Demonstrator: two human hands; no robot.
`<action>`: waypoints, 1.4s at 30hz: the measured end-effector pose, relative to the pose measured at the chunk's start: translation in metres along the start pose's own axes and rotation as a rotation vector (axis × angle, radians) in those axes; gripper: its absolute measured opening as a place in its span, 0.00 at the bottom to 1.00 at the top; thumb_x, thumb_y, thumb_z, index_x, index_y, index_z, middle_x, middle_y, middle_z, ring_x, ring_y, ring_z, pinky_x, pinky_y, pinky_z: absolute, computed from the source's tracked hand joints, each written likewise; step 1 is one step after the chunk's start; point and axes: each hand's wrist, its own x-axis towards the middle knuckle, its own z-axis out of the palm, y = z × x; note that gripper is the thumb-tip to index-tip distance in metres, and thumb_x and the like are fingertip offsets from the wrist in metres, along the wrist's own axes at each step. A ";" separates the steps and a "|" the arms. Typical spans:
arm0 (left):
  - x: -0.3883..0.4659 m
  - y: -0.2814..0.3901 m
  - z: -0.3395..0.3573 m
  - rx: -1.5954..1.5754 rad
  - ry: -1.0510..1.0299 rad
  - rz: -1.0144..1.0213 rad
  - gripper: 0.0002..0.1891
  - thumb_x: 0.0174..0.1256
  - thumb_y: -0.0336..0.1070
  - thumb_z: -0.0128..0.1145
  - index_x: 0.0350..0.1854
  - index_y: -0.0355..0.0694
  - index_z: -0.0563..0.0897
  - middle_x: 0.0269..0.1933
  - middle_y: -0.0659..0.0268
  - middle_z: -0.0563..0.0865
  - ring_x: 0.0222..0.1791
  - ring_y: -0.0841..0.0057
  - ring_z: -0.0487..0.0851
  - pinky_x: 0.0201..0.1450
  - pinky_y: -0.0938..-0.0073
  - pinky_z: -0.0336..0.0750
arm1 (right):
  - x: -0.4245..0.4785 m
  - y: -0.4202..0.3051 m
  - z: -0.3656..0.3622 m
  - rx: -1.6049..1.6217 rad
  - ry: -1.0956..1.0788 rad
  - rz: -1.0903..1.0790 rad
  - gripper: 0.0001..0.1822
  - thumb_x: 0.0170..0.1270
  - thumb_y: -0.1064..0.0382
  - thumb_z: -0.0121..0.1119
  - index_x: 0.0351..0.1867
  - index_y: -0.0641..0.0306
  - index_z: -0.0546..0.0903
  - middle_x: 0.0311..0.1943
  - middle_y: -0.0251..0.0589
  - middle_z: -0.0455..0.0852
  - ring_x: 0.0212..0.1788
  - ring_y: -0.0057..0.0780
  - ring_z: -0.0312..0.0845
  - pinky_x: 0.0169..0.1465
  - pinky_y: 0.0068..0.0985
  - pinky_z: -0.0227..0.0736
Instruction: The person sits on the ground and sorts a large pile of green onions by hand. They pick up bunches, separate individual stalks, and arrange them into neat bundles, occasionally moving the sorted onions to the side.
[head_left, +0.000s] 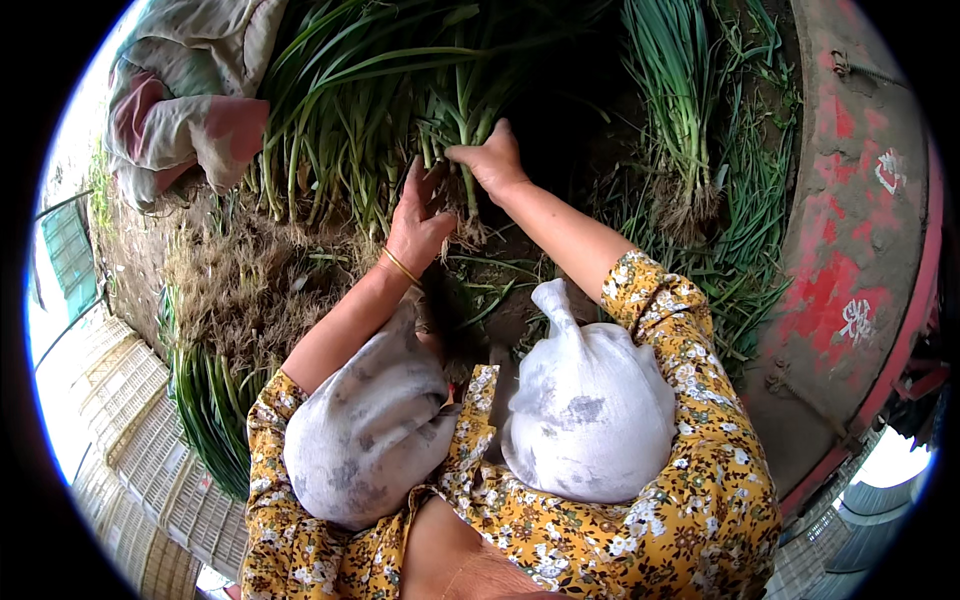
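Note:
Long green leafy stalks with pale stems and rooty ends, like scallions or garlic greens (330, 142), lie in a large heap on the soil before me. My left hand (420, 217), with a gold bangle at the wrist, is among the stems near the root ends, fingers partly bent. My right hand (491, 161) has its thumb and fingers around the upper stems of a small bunch (469, 135). Whether my left hand grips any stems is hard to tell. A separate rooted bunch (694, 127) lies to the right of my hands.
A crumpled cloth (187, 112) covers the heap's upper left. More bundles (217, 412), roots upward in view, lie at lower left beside woven baskets (142, 420). Loose leaves (757, 225) litter the right side along a muddy red metal panel (832, 285). My cloth-covered knees (592, 412) are below.

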 end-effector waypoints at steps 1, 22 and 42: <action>-0.003 0.007 0.002 -0.003 0.024 0.013 0.39 0.49 0.18 0.49 0.68 0.37 0.54 0.64 0.52 0.65 0.62 0.69 0.67 0.59 0.72 0.67 | -0.004 -0.009 -0.012 -0.077 0.013 -0.012 0.27 0.35 0.67 0.69 0.40 0.69 0.70 0.35 0.44 0.80 0.41 0.35 0.76 0.48 0.29 0.70; 0.012 -0.013 0.006 0.075 -0.037 0.211 0.27 0.54 0.19 0.49 0.61 0.34 0.66 0.51 0.62 0.77 0.49 0.76 0.75 0.53 0.78 0.69 | -0.092 -0.354 -0.223 0.995 -0.711 -0.178 0.10 0.62 0.70 0.47 0.32 0.74 0.59 0.32 0.47 0.65 0.18 0.25 0.65 0.17 0.20 0.65; 0.038 0.043 0.066 0.462 -0.490 0.175 0.15 0.57 0.26 0.54 0.48 0.32 0.77 0.36 0.64 0.82 0.36 0.81 0.79 0.43 0.79 0.74 | -0.039 -0.087 -0.240 0.227 0.131 0.157 0.11 0.61 0.64 0.58 0.41 0.68 0.79 0.25 0.36 0.80 0.23 0.19 0.72 0.26 0.17 0.67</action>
